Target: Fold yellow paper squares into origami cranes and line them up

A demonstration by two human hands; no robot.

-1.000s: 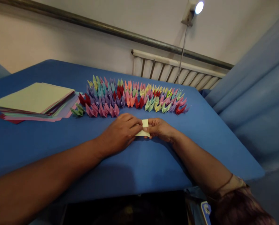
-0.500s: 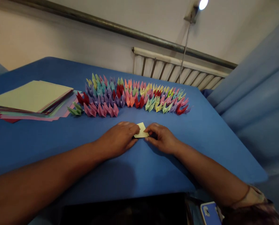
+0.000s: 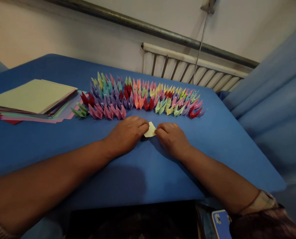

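Yellow paper (image 3: 150, 130), small and folded, is right in front of me, between my two hands, over the blue table (image 3: 128, 182). I can't tell if it touches the table. My left hand (image 3: 128, 134) pinches its left side, and my right hand (image 3: 174, 139) pinches its right side with the fingertips. If I pull my hands apart too hard, I think the paper could rip. If one side slips, a fold could come out crooked. My left hand is near the pink paper birds (image 3: 108, 112), so a big push forward might tip them over. One corner of the paper points away from me, toward the rows of birds (image 3: 148, 104). My fingers cover both sides, so I can't tell which way it is longest.
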